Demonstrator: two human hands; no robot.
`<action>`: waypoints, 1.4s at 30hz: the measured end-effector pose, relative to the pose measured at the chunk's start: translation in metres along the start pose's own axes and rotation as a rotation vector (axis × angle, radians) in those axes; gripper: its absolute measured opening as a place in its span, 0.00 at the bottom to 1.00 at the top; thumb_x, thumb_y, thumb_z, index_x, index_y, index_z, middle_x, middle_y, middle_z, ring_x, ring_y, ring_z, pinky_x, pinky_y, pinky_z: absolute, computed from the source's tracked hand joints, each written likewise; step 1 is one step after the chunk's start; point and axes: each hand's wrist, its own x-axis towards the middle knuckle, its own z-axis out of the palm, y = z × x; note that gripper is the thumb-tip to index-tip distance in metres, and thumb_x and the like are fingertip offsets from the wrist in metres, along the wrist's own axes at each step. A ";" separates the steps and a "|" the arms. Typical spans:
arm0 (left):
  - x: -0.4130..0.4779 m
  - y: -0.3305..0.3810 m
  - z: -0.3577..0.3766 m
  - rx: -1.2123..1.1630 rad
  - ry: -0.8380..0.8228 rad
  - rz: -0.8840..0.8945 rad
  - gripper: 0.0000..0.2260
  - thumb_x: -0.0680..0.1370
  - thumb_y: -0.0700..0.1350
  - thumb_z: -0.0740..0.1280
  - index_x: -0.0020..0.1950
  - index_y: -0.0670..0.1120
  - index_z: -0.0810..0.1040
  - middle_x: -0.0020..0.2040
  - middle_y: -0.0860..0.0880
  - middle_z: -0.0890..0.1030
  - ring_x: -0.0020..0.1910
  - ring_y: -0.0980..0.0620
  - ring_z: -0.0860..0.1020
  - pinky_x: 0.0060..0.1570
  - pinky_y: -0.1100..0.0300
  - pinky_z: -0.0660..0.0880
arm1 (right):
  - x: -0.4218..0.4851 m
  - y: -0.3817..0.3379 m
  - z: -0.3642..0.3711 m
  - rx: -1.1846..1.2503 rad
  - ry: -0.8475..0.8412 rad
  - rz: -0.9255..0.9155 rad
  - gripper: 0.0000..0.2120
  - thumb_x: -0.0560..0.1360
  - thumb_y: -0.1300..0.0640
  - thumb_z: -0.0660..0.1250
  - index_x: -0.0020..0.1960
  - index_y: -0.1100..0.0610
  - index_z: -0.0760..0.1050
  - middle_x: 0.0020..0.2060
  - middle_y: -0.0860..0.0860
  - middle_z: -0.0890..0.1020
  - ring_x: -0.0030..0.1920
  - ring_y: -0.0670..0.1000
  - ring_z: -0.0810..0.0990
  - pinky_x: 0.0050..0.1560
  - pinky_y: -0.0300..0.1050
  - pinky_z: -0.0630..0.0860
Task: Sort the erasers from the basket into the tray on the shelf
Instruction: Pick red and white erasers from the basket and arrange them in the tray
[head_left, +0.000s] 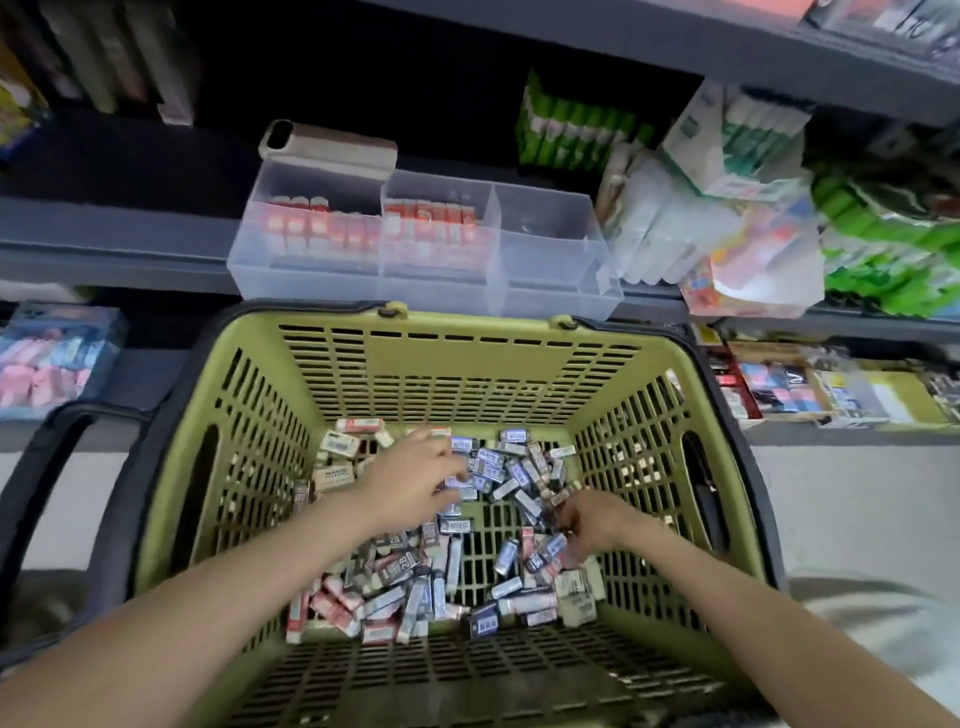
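1. Erasers (395, 566) lie loose across the floor of the green basket (457, 364).
2. The left hand (410, 478) reaches over the basket's far half, well apart from its walls (fingers blurred, so I cannot tell the grip).
3. The right hand (592, 522), nearer the basket's right wall, curls its fingers round erasers.
4. The clear tray (550, 291) sits on the shelf (104, 249) just beyond the basket's far rim, with red-sleeved erasers in its left and middle compartments.
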 end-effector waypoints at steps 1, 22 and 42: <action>-0.001 0.004 0.011 -0.046 -0.036 -0.004 0.13 0.80 0.52 0.62 0.61 0.49 0.77 0.56 0.50 0.76 0.58 0.51 0.70 0.53 0.59 0.65 | 0.000 0.001 0.004 0.030 0.019 -0.025 0.25 0.68 0.53 0.75 0.62 0.55 0.73 0.59 0.51 0.77 0.60 0.53 0.75 0.60 0.45 0.72; 0.041 0.051 0.116 -0.391 -0.233 -0.226 0.23 0.76 0.55 0.67 0.70 0.53 0.71 0.59 0.50 0.70 0.61 0.51 0.65 0.55 0.59 0.61 | -0.017 0.009 -0.020 -0.180 0.043 -0.145 0.10 0.71 0.58 0.72 0.48 0.63 0.79 0.46 0.55 0.82 0.47 0.51 0.82 0.52 0.45 0.79; 0.044 0.084 0.113 -0.357 -0.201 -0.346 0.10 0.73 0.50 0.72 0.50 0.55 0.74 0.45 0.57 0.80 0.51 0.54 0.78 0.61 0.59 0.60 | -0.045 0.019 -0.070 0.097 0.574 -0.332 0.15 0.69 0.51 0.73 0.29 0.49 0.70 0.26 0.40 0.68 0.30 0.40 0.66 0.30 0.37 0.60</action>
